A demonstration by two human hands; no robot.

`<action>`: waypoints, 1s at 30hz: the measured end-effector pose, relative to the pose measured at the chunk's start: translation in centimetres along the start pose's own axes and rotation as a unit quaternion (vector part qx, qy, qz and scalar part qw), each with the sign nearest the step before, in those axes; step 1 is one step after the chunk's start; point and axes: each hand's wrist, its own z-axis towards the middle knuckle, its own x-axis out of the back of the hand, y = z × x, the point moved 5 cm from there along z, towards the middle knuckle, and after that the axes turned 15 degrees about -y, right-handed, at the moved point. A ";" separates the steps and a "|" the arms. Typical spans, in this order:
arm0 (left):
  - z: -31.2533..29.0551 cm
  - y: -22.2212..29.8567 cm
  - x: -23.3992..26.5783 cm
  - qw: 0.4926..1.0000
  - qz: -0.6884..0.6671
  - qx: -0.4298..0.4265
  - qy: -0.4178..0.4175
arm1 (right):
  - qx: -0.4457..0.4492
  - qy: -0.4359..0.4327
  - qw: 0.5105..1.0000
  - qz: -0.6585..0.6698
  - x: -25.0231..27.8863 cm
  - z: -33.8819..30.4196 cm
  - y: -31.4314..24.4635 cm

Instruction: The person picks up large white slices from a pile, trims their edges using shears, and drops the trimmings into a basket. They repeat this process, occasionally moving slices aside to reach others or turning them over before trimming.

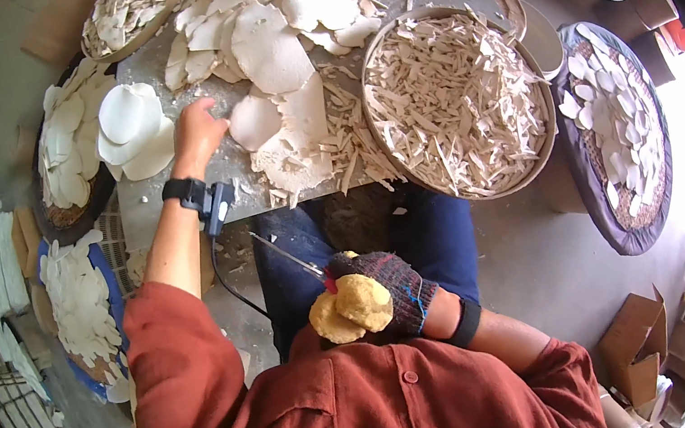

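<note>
My bare left hand reaches over the grey worktable, fingers loosely bent and apart, holding nothing I can see. Its thumb side is close to a rounded off-white slice, which lies against a larger ragged-edged slab. Left of that hand sits a small stack of smooth white oval slices. In my lap, my right hand, in a dark knitted glove, is closed on a knife with a thin blade pointing up-left; its handle is mostly hidden. Two rough yellow rounded pieces show beside the glove.
A round tray heaped with cut strips overhangs the table's near right edge. A big pile of slices covers the far middle. More slice-laden round trays stand left and right. A black cable hangs from my left wrist device. Cardboard boxes stand lower right.
</note>
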 end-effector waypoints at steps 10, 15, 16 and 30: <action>-3.4 2.4 -2.0 0.977 0.161 -0.080 0.118 | 0.016 -0.002 1.000 -0.005 -0.5 0.4 -0.5; -4.3 2.1 -1.9 0.987 -0.061 -0.129 0.073 | 0.097 0.066 0.992 0.036 0.0 -0.2 0.7; -5.2 3.2 -2.1 0.968 -0.208 -0.138 0.036 | 0.070 0.082 0.979 0.171 -2.0 -0.3 4.7; -16.6 9.2 -8.1 0.812 -0.550 -0.179 0.072 | 0.084 0.215 0.858 0.459 0.4 2.1 8.0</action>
